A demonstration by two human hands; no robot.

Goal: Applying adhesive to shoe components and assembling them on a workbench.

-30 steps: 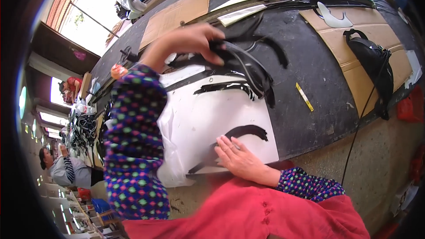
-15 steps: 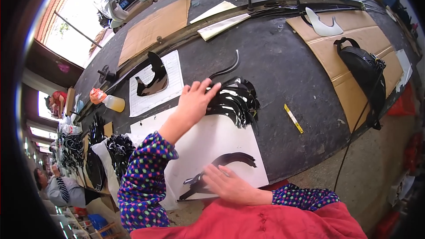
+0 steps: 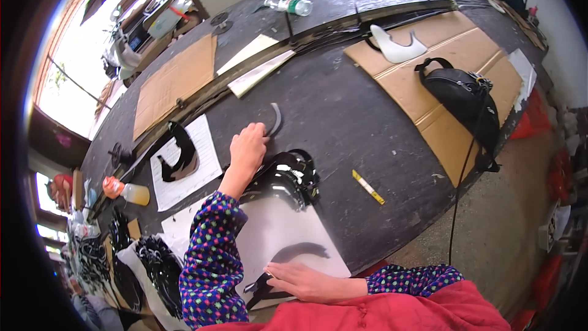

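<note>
A curved dark strip (image 3: 275, 119) lies on the black table, and my left hand (image 3: 248, 150) has its fingers closed around the near end. Just below that hand a pile of glossy black curved pieces (image 3: 293, 178) rests partly on the white board (image 3: 269, 220). Near the board's front edge, my right hand (image 3: 306, 282) lies flat with fingers stretched out, pressing on dark curved strips. One grey-black curved strip (image 3: 300, 249) arches out beyond that hand. Small glints show at the right fingertips, too small to make out.
Left stand a bottle of yellow liquid (image 3: 136, 194), a sheet with a black cut piece (image 3: 180, 158) and bundled black pieces (image 3: 160, 263). A yellow strip (image 3: 368, 187) lies right. Farther right, cardboard (image 3: 392, 86) bears a black bag (image 3: 459, 95) with a hanging cord.
My left hand has moved from the glossy pile to the loose curved strip and closed on its end. My right hand has shifted slightly over the front strips. The whole view has swung.
</note>
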